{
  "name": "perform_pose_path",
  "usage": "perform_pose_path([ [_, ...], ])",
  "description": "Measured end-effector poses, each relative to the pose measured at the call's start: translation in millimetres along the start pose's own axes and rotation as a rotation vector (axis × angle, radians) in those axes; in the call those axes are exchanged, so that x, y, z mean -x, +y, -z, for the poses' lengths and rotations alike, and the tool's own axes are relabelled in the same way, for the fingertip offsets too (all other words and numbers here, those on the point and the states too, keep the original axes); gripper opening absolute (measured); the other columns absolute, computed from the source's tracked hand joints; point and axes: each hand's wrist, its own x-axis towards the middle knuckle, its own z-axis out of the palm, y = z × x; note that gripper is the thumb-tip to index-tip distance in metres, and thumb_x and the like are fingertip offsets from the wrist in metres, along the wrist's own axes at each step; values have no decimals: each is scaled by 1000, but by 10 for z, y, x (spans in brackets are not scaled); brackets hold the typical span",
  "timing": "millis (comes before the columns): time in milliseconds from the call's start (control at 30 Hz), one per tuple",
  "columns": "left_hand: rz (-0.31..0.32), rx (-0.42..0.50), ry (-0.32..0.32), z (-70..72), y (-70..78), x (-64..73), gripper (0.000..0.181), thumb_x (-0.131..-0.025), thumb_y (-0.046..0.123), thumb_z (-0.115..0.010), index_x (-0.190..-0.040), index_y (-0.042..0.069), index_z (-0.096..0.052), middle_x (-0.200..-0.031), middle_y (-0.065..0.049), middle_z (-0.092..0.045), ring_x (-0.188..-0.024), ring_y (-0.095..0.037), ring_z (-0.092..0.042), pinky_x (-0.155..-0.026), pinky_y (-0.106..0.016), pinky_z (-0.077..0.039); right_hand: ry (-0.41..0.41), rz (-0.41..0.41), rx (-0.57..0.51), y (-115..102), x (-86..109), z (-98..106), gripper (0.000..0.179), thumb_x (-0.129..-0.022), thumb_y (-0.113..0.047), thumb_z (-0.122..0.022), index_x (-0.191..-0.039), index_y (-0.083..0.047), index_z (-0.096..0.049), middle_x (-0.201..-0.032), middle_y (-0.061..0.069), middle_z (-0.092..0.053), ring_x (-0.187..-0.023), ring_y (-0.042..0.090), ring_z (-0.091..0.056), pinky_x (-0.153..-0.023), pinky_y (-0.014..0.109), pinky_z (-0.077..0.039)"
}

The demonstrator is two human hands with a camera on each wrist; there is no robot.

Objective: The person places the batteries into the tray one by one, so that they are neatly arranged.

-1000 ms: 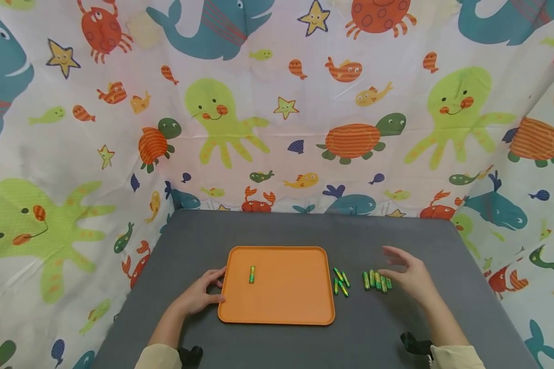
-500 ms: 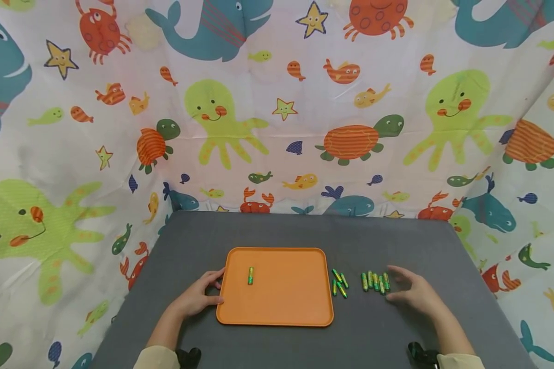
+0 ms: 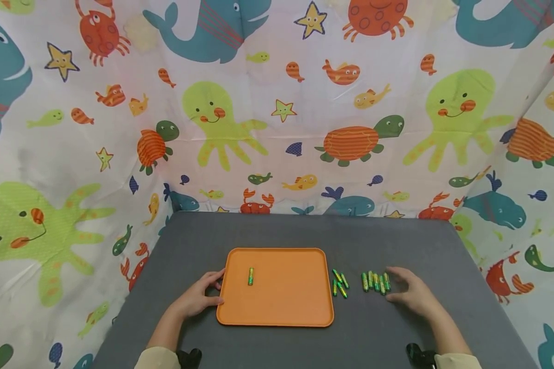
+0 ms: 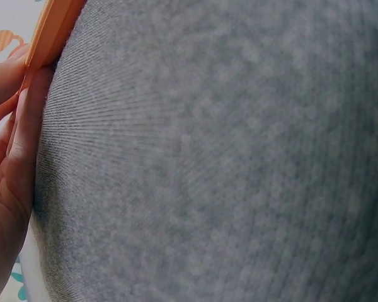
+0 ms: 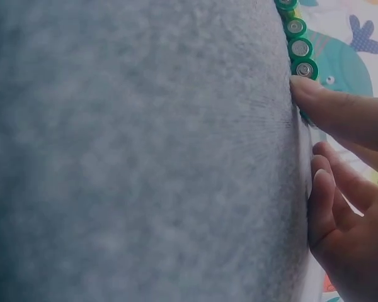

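Observation:
On the left of the orange tray lies a single green-and-yellow battery. My left hand rests against the tray's left rim, thumb and forefinger spread along it; the left wrist view shows the fingers touching the tray edge. To the right of the tray, several batteries stand side by side in a row. My right hand curves loosely around the row's right end, and in the right wrist view the thumb is at the nearest battery's end. It grips nothing.
Several more batteries lie loosely, at differing angles, between the tray and the row. Everything is on a grey table. A curtain printed with sea animals surrounds its back and sides.
The right hand has come down and shifted slightly right, beside the row's end. Batteries at that end now line up more evenly. The left hand has stayed at the tray.

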Motion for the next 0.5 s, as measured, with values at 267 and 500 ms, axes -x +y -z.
perform_pose_path([
  [267, -3, -8, 15, -4, 5, -4, 87, -85, 31, -82, -159, 25, -36, -140, -1, -48, -110, -19, -51, -102, -52, -37, 7, 20, 52, -16, -27, -1, 66, -74, -21, -90, -131, 0, -64, -137, 27, -52, -119, 49, -56, -94, 65, -43],
  [500, 20, -5, 10, -5, 0, -4, 87, -84, 30, -83, -158, 26, -38, -137, 0, -49, -111, -19, -50, -101, -51, -37, 21, -32, 64, 4, -19, -11, 62, -72, -24, -91, -125, -2, -67, -132, 25, -58, -118, 46, -57, -95, 64, -42],
])
